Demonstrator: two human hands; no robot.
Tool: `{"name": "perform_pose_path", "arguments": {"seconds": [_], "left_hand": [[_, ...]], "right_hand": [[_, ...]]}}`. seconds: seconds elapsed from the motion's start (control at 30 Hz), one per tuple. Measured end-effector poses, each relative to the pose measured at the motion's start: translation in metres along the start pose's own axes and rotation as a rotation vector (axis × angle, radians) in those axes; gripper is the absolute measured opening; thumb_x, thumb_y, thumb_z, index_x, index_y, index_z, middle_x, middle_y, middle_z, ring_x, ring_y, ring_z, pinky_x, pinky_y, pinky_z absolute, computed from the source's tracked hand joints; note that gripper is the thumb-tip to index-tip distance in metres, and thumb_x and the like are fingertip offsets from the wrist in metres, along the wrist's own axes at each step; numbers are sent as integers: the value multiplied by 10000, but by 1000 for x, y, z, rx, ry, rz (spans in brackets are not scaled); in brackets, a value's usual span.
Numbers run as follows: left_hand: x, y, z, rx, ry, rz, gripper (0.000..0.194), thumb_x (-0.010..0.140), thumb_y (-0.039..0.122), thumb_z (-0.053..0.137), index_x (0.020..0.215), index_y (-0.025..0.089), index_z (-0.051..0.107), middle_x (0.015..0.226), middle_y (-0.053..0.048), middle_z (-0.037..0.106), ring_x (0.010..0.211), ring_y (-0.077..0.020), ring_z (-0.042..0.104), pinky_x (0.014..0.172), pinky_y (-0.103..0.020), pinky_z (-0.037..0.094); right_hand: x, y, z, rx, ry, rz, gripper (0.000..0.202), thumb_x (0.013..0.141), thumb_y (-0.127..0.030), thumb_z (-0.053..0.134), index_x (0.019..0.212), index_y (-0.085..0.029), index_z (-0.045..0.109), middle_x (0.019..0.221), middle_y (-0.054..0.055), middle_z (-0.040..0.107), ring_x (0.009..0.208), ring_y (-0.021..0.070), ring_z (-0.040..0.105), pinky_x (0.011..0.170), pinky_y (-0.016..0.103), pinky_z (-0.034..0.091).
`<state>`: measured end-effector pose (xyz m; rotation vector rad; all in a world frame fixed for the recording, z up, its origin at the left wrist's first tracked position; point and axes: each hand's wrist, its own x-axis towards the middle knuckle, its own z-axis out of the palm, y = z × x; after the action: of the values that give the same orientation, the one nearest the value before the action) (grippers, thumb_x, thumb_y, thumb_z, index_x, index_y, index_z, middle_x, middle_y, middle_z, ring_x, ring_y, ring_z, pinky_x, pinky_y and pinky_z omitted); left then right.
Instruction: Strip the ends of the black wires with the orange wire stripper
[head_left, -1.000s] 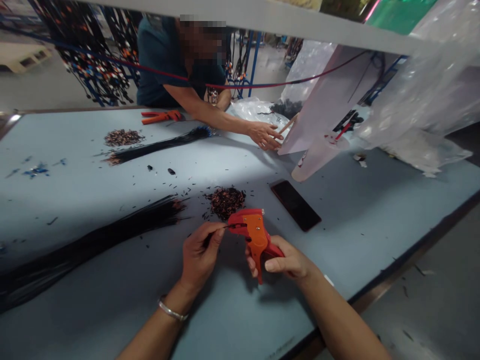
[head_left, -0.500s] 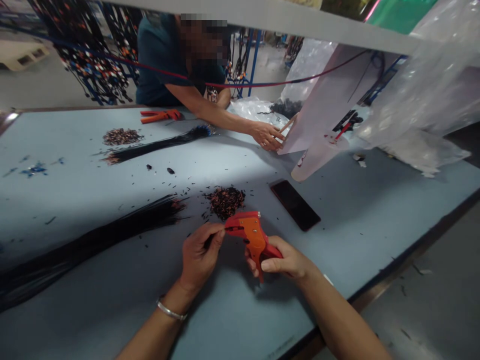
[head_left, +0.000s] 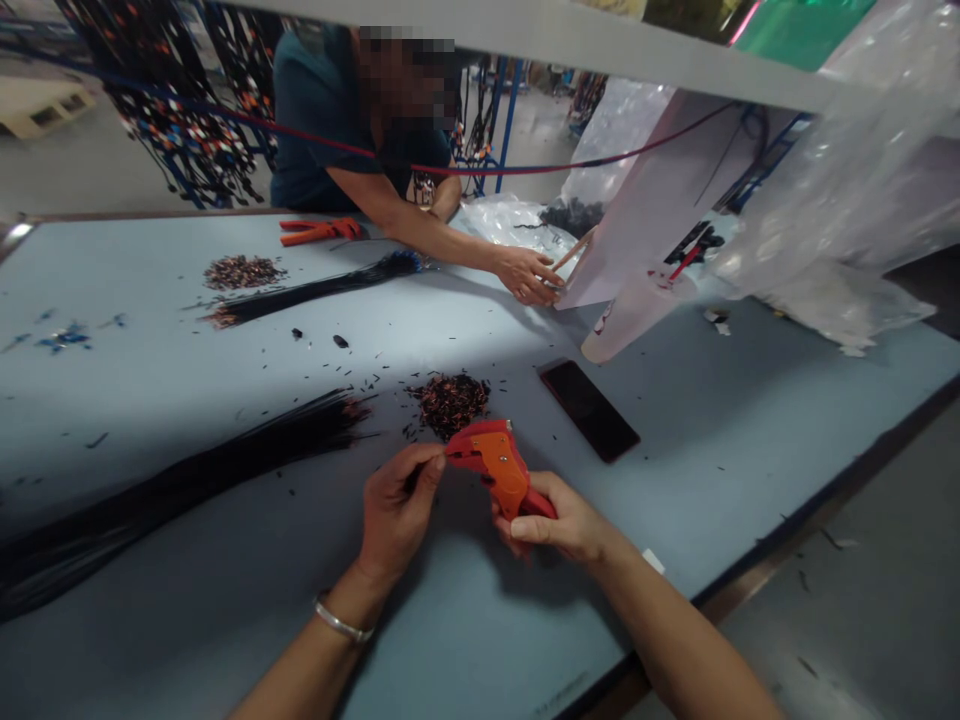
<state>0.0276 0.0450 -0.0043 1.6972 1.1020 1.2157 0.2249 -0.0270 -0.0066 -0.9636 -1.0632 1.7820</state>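
Note:
My right hand (head_left: 551,520) is wrapped round the handles of an orange and red wire stripper (head_left: 504,470), its jaws pointing left. At the mouth of those jaws, my left hand (head_left: 401,500) is closed in a pinch on a thin black wire, mostly hidden by the fingers. Just beyond the stripper lies a heap of short black and copper-coloured scraps (head_left: 451,402). A long bundle of black wires (head_left: 202,475) with copper-coloured ends stretches over the table to the left of my left hand.
A phone (head_left: 590,410) lies right of the scraps. Across the table (head_left: 720,490), a co-worker's hand (head_left: 527,275) rests near a white panel (head_left: 637,190). Orange-handled pliers (head_left: 319,231), a second wire bundle (head_left: 315,290) and another scrap pile (head_left: 244,271) lie at the far left.
The wire stripper has shifted slightly left and tilted in my right hand, and its lower orange handle shows less below the fingers. My left hand stays nearly in place.

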Motion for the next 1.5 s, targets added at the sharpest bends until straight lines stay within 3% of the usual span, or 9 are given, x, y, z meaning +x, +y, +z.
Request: {"name": "perform_pose_path", "arguments": {"seconds": [0.33, 0.67, 0.97, 1.37, 1.5], "left_hand": [[1, 0, 0, -13, -10, -41, 174, 850, 307, 611, 779, 187, 714, 665, 8, 681, 591, -118, 578, 576, -205, 460], [3, -3, -2, 4, -32, -29, 168, 864, 296, 601, 803, 192, 718, 664, 17, 672, 582, -108, 565, 573, -194, 451], [6, -2, 0, 115, -30, -24, 212, 863, 328, 577, 770, 189, 707, 571, 32, 621, 486, -96, 515, 486, -180, 407], [7, 0, 0, 168, 42, -11, 184, 844, 306, 588, 780, 190, 716, 654, 15, 695, 566, -113, 597, 563, -192, 461], [8, -3, -2, 164, 89, -104, 212, 843, 343, 597, 787, 177, 715, 670, 6, 689, 594, -123, 591, 555, -196, 452]], "right_hand": [[3, 3, 8, -64, 76, -24, 355, 801, -452, 713, 852, -141, 548, 549, -39, 552, 399, 76, 491, 359, 166, 417], [7, 6, 12, -97, 144, -10, 442, 741, -541, 735, 720, -174, 489, 440, -72, 484, 314, 54, 395, 297, 152, 311], [11, 14, 10, 54, 133, -3, 417, 723, -494, 761, 727, -158, 515, 466, -61, 509, 336, 63, 443, 311, 151, 345], [14, 8, 7, 327, 167, 69, 369, 713, -412, 787, 789, -162, 526, 530, -65, 500, 365, 57, 429, 352, 166, 400], [16, 5, 2, 405, 253, 20, 358, 719, -375, 774, 932, -160, 584, 693, -8, 609, 516, 118, 583, 493, 250, 526]]}}
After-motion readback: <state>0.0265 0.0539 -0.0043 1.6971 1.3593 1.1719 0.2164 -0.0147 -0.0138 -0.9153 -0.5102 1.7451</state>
